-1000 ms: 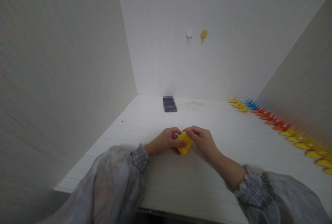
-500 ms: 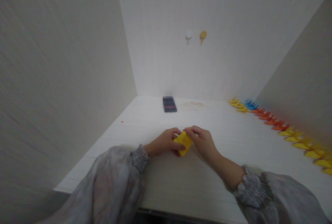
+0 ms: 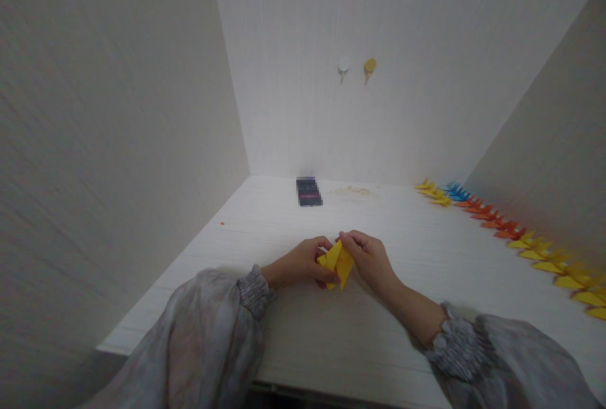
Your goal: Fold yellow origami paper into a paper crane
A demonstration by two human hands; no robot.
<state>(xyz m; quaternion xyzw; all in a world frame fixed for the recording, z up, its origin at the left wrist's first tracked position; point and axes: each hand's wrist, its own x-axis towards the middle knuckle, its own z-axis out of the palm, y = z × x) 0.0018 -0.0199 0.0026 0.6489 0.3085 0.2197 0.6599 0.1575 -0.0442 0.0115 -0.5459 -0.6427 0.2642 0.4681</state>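
Observation:
A small folded piece of yellow paper [image 3: 338,261] is held just above the white table [image 3: 303,333], near its middle. My left hand [image 3: 300,263] pinches the paper's left side, thumb underneath and fingers curled. From the right, my right hand [image 3: 368,259] grips the paper's upper edge with closed fingers. Both hands wear loose grey sleeves.
A row of folded paper shapes runs along the right wall: yellow [image 3: 563,267], orange [image 3: 492,223], blue [image 3: 456,192], yellow [image 3: 432,192]. A dark blurred box [image 3: 308,191] sits at the back. Two small round hooks [image 3: 355,68] hang on the rear wall. Walls enclose left, back and right.
The yellow paper has been folded narrower and turned more upright between my fingers. Both hands stay in the same place on the table.

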